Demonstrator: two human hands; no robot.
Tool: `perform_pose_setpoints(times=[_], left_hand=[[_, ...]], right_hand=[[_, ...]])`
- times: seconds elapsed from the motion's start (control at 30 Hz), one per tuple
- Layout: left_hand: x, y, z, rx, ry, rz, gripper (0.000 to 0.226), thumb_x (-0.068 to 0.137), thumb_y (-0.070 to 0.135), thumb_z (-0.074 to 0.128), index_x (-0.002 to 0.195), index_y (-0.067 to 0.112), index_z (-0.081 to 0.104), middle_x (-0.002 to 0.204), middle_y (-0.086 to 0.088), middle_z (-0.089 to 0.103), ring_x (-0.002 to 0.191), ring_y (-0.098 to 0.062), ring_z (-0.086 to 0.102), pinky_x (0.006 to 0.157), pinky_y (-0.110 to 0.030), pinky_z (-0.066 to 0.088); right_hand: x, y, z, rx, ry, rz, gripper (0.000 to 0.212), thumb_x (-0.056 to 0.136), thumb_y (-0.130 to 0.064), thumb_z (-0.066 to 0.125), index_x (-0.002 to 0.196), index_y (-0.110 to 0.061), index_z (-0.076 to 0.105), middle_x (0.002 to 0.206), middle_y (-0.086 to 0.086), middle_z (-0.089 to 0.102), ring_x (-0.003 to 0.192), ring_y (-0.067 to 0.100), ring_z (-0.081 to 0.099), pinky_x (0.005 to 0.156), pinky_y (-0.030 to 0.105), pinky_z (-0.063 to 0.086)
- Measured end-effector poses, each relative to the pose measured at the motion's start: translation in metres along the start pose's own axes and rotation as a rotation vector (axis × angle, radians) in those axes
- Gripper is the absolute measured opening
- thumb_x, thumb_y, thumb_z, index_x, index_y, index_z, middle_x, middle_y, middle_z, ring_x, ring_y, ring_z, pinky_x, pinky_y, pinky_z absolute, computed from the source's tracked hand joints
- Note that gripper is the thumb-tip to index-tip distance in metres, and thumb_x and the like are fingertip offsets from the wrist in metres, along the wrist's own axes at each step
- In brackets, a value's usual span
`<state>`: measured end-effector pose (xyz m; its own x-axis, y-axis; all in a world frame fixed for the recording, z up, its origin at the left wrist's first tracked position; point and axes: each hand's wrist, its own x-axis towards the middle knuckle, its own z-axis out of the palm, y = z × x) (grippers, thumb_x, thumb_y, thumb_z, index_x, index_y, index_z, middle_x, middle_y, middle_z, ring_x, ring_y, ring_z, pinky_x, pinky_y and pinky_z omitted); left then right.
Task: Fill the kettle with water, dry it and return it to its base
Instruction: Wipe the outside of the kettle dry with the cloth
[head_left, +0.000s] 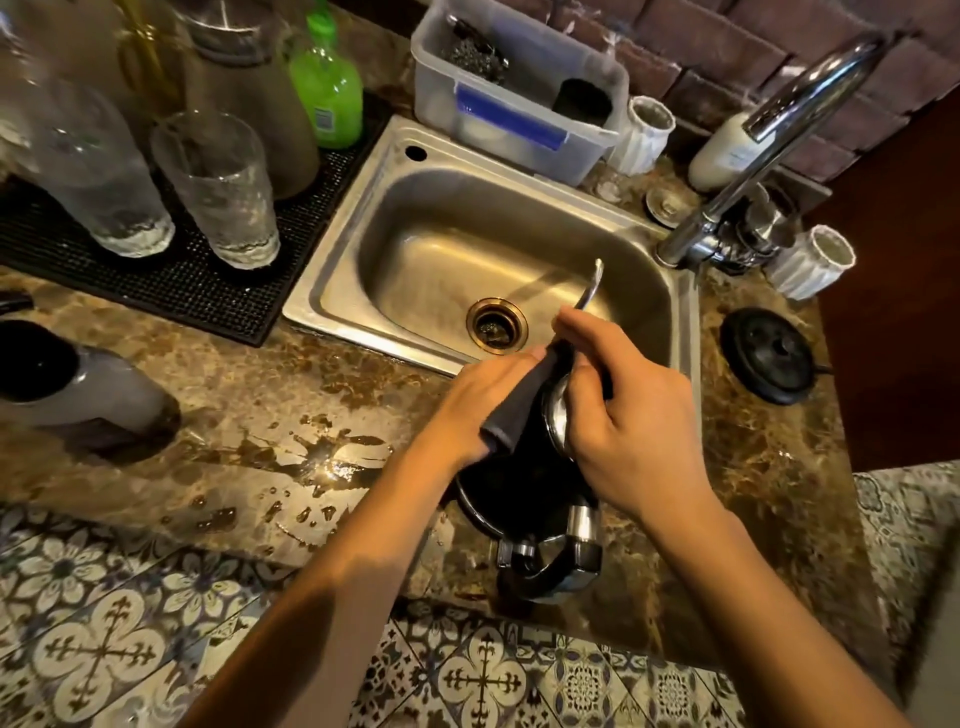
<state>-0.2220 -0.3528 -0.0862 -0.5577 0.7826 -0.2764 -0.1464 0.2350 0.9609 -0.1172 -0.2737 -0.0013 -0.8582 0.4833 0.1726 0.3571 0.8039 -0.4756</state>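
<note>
Left grip (478, 402) on cloth (522, 402), kettle (519, 491) beneath

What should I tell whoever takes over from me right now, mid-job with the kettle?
Left hand: grips a dark cloth pressed against the kettle near its lid.
Right hand: curled over the kettle's top, by the spout.
Kettle: at the front edge of the counter, before the sink. Its base sits bare on the counter, right of the sink.
Done: drying has begun. Whether the kettle is filled cannot be seen.
Left: finish wiping, then set the kettle on the base. Water is spilled on the counter to the left.
</note>
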Motion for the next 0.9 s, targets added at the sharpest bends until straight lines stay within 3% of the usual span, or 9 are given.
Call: perform_pose_setpoints(times=[0.07, 0.1, 0.2, 0.3, 0.43, 0.57, 0.7, 0.8, 0.9], left_hand=[[-0.013, -0.024, 0.009, 0.02, 0.136, 0.121, 0.038, 0.109, 0.033, 0.036, 0.127, 0.012, 0.063, 0.128, 0.001, 0.066, 0.115, -0.002, 0.061, 0.098, -0.016, 0.043], [-0.026, -0.031, 0.015, -0.012, 0.226, 0.181, 0.039, 0.107, 0.041, 0.031, 0.13, 0.026, 0.059, 0.128, 0.01, 0.063, 0.121, -0.003, 0.058, 0.104, -0.024, 0.042], [-0.058, -0.058, 0.037, 0.05, 0.324, 0.249, 0.043, 0.103, 0.059, 0.016, 0.146, 0.064, 0.016, 0.156, 0.033, 0.025, 0.151, 0.0, 0.024, 0.125, -0.04, 0.023], [-0.096, -0.074, 0.061, 0.154, 0.317, 0.25, 0.057, 0.1, 0.063, 0.014, 0.146, 0.064, -0.02, 0.164, 0.03, -0.017, 0.157, -0.009, -0.007, 0.127, -0.05, 0.015], [-0.102, -0.078, 0.063, 0.236, 0.304, 0.24, 0.065, 0.101, 0.059, 0.019, 0.145, 0.06, -0.027, 0.163, 0.027, -0.028, 0.156, -0.01, -0.018, 0.127, -0.054, 0.013], [-0.08, -0.062, 0.054, 0.298, 0.355, 0.35, 0.058, 0.101, 0.062, 0.009, 0.155, 0.051, -0.009, 0.168, 0.026, -0.007, 0.158, -0.008, -0.002, 0.128, -0.047, 0.007], [-0.044, -0.031, 0.033, 0.141, 0.36, 0.407, 0.046, 0.106, 0.046, 0.017, 0.147, 0.04, 0.036, 0.146, 0.015, 0.048, 0.14, 0.004, 0.041, 0.118, -0.045, 0.035], [-0.015, -0.017, 0.011, -0.026, 0.113, 0.266, 0.048, 0.101, 0.05, 0.031, 0.122, 0.027, 0.067, 0.123, -0.006, 0.072, 0.119, -0.02, 0.065, 0.106, -0.053, 0.046], [0.012, -0.011, -0.004, -0.184, -0.035, -0.002, 0.057, 0.093, 0.053, 0.051, 0.109, 0.001, 0.069, 0.105, -0.025, 0.073, 0.101, -0.038, 0.069, 0.104, -0.064, 0.044]], right_hand=[[-0.001, 0.002, 0.001, 0.006, 0.012, -0.005, 0.04, 0.098, -0.016, 0.05, 0.137, -0.024, 0.057, 0.12, -0.005, 0.074, 0.082, 0.015, 0.071, 0.079, 0.037, 0.056], [-0.002, 0.002, 0.002, 0.015, 0.013, -0.007, 0.04, 0.098, -0.017, 0.05, 0.137, -0.024, 0.057, 0.119, -0.005, 0.074, 0.077, 0.015, 0.071, 0.076, 0.04, 0.057], [-0.002, 0.006, 0.002, 0.029, 0.002, -0.016, 0.04, 0.099, -0.016, 0.049, 0.137, -0.023, 0.058, 0.116, -0.005, 0.075, 0.068, 0.011, 0.067, 0.07, 0.041, 0.057], [-0.001, 0.008, 0.003, 0.039, -0.002, -0.024, 0.039, 0.099, -0.018, 0.049, 0.136, -0.023, 0.059, 0.113, -0.008, 0.075, 0.062, -0.006, 0.054, 0.064, 0.025, 0.05], [-0.002, 0.01, 0.003, 0.046, -0.006, -0.02, 0.039, 0.098, -0.018, 0.049, 0.135, -0.024, 0.06, 0.104, -0.009, 0.076, 0.061, -0.004, 0.054, 0.06, 0.018, 0.043], [-0.002, 0.008, 0.001, 0.06, -0.014, -0.03, 0.043, 0.097, -0.019, 0.047, 0.138, -0.023, 0.058, 0.111, -0.006, 0.076, 0.076, 0.006, 0.068, 0.07, 0.031, 0.057], [-0.002, 0.007, 0.001, 0.034, -0.023, -0.039, 0.048, 0.095, -0.017, 0.047, 0.141, -0.021, 0.056, 0.126, -0.002, 0.072, 0.09, 0.011, 0.07, 0.078, 0.007, 0.042], [-0.001, 0.006, 0.0, 0.046, -0.035, -0.033, 0.05, 0.095, -0.018, 0.046, 0.144, -0.02, 0.053, 0.127, 0.004, 0.071, 0.103, 0.02, 0.07, 0.083, 0.01, 0.039], [0.0, 0.007, 0.001, 0.057, -0.038, -0.02, 0.05, 0.095, -0.019, 0.046, 0.145, -0.021, 0.052, 0.125, 0.005, 0.072, 0.097, 0.02, 0.071, 0.08, 0.012, 0.039]])
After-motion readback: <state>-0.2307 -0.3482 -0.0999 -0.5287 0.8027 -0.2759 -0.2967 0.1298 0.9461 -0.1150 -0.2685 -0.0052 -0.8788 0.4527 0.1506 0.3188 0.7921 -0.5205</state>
